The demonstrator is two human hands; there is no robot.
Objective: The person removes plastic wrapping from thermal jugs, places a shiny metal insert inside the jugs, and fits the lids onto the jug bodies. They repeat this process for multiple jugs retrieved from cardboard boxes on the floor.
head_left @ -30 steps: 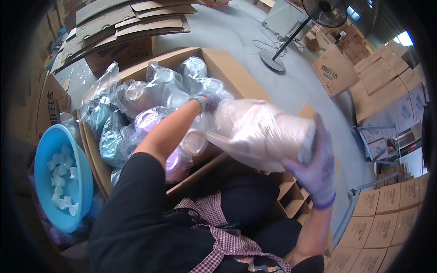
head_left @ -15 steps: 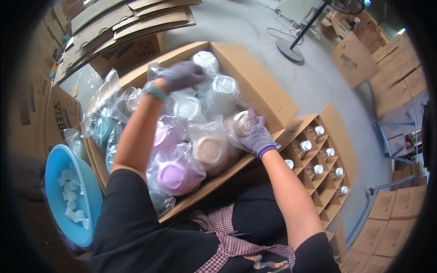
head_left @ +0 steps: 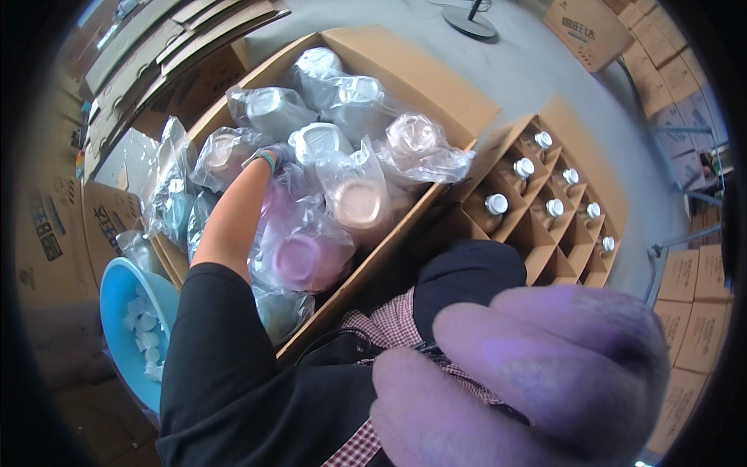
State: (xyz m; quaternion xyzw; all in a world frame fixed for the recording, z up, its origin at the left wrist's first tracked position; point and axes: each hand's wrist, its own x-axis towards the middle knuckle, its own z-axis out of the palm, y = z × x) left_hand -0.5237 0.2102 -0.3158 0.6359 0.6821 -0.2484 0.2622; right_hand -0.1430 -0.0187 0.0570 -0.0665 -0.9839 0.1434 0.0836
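A large open cardboard box (head_left: 405,48) holds several containers in clear plastic bags, among them a purple one (head_left: 299,261), a tan one (head_left: 359,204), a pale one (head_left: 319,144) and a pinkish one (head_left: 414,134). My left hand (head_left: 269,158), in a grey glove, reaches down among the bags beside the purple container. Its fingers are hidden there, so I cannot tell what it grips. My right hand (head_left: 537,366), in a purple-grey glove, looms large and blurred at the lower right, away from the box. Its fingers are apart, with nothing visible in them.
Right of the box, a divided carton (head_left: 556,276) holds several white-capped bottles (head_left: 496,205). A blue basin (head_left: 113,288) with small white caps (head_left: 144,323) stands at the left. Flattened cardboard (head_left: 148,58) lies behind it. Stacked cartons (head_left: 677,311) and a stand base (head_left: 469,23) are farther off.
My right hand has let go of the pinkish bagged container and come up close to the camera. My left hand has dropped from above the box into the bags. The view has shifted.
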